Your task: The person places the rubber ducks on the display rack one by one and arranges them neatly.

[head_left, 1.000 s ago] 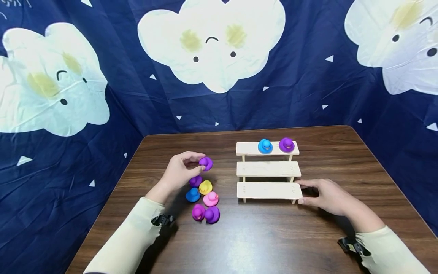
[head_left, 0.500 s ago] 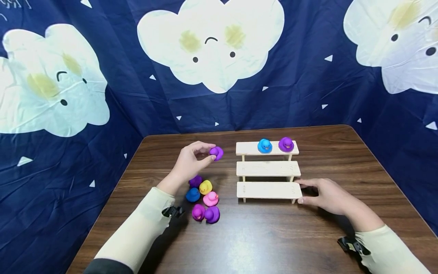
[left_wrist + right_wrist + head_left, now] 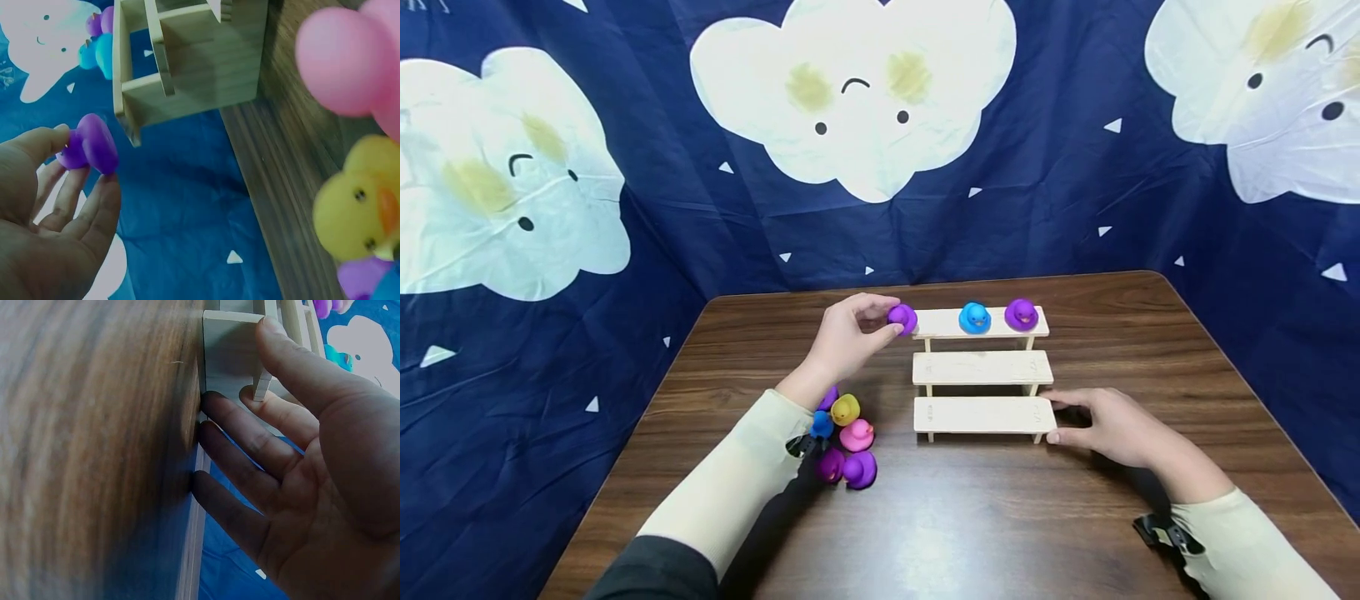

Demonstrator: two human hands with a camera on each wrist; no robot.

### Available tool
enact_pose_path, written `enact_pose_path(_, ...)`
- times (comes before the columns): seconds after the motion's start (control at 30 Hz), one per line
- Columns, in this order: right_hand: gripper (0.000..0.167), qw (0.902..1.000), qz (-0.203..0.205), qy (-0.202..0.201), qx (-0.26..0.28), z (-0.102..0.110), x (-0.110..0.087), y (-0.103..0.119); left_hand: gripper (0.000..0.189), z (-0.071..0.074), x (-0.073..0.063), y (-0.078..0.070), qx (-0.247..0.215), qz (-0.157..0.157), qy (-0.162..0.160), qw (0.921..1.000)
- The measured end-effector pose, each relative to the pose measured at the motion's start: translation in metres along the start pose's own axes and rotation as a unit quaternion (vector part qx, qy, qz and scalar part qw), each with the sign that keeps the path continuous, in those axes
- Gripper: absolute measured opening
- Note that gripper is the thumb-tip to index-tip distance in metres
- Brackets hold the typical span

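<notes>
My left hand (image 3: 848, 335) pinches a purple rubber duck (image 3: 904, 320) between thumb and fingertips, right at the left end of the top shelf. In the left wrist view the held duck (image 3: 99, 146) is tilted, in front of the wooden stand (image 3: 212, 69). This three-tier stepped stand (image 3: 985, 415) bears a blue duck (image 3: 975, 319) and another purple duck (image 3: 1022, 316) on its top tier, towards the right. At the right end of the lowest tier, my right hand (image 3: 1112, 427) grips the stand's edge, thumb in front and forefinger behind. The other right fingertips touch the tabletop (image 3: 125, 450).
Several loose ducks lie left of the stand, partly behind the left forearm: yellow (image 3: 846, 409), pink (image 3: 857, 435), blue (image 3: 822, 425) and purple (image 3: 861, 470) ones among them. A dark blue cloth with clouds (image 3: 857, 92) hangs behind the wooden table (image 3: 1000, 525).
My left hand has carried the purple duck from above the loose ducks, rightward and away from me, to the top shelf's left end. My right hand has stayed at the stand.
</notes>
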State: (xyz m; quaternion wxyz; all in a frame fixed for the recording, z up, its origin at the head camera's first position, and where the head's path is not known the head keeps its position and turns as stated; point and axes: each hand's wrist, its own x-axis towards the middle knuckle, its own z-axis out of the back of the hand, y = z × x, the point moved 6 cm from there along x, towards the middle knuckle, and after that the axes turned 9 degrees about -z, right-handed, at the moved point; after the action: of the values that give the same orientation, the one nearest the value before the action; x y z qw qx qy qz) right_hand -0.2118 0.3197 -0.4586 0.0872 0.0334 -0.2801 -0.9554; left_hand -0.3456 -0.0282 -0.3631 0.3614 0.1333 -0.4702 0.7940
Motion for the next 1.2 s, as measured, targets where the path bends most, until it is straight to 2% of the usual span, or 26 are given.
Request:
enact_pose_path(0.2, 0.058, 1.0, -0.005, 0.001, 0.002, -0.001, 0.001, 0.0, 0.03, -0.016, 0.01, -0.004, 0.003, 0.01, 0.013, 0.9999)
enact_pose_path(0.43, 0.059, 1.0, -0.003, -0.001, 0.0, -0.001, 0.0, 0.001, 0.03, -0.032, 0.022, -0.008, 0.013, -0.003, 0.024, 0.9996)
enact_pose_path(0.6, 0.059, 1.0, -0.003, -0.002, 0.0, 0.0, 0.001, 0.001, 0.032, -0.04, 0.025, -0.01, 0.028, -0.002, 0.041, 0.9987)
enact_pose_path(1.2, 0.06, 1.0, 0.0, -0.003, -0.001, -0.001, 0.001, 0.0, 0.032, -0.043, 0.025, -0.008, 0.031, 0.007, 0.053, 0.9981)
